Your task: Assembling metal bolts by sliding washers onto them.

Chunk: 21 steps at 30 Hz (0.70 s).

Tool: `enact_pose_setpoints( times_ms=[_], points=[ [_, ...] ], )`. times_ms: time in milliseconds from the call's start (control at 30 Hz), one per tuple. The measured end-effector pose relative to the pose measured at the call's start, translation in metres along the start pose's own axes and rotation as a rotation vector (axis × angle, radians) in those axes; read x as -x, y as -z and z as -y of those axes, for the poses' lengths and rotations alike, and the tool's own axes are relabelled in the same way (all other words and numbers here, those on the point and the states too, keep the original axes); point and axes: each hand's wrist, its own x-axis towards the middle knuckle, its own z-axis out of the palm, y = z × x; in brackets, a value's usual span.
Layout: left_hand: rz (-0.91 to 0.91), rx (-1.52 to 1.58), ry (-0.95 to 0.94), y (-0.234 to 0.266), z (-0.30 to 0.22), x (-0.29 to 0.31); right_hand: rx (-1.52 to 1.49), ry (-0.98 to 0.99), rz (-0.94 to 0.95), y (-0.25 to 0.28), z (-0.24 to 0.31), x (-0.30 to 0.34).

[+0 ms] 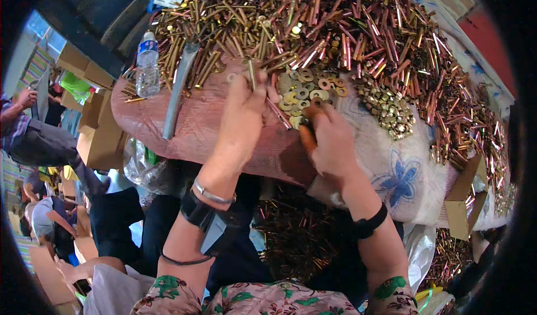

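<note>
My left hand [239, 116] is closed around a slim brass-coloured metal tube [252, 76], whose upper end sticks out above the fingers. Another tube [279, 114] lies slanted on the pink woven sack between my hands. Flat ring washers [302, 93], gold and grey, form a small pile at the middle. At this pile's near edge is my right hand [333, 144], its thumb and fingers curled in; what they grip, if anything, is hidden. To the right of the washers sits a heap of shiny nuts [396, 114].
Loose metal tubes [358, 24] cover the far side and right. A long grey metal bar [178, 97] and a plastic water bottle [147, 66] are at left. An open cardboard box [467, 200] stands at right. Other people [42, 139] and cardboard boxes [100, 139] are far left.
</note>
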Motion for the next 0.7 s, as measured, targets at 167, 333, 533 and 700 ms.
enact_pose_setpoints(
  times_ms=[167,333,533,700],
  points=[
    [0.02,0.071,0.058,-0.007,0.01,0.022,-0.104,0.025,-0.125,-0.002,0.001,0.0],
    [0.072,-0.014,0.028,-0.009,0.006,0.034,-0.275,-0.093,-0.083,0.012,0.002,-0.001],
    [-0.067,-0.011,0.152,-0.001,0.007,0.044,-0.258,-0.085,0.012,0.016,0.001,-0.002],
    [-0.187,0.054,0.142,0.008,0.017,0.036,-0.072,-0.007,0.063,0.008,0.006,0.001]
  ],
)
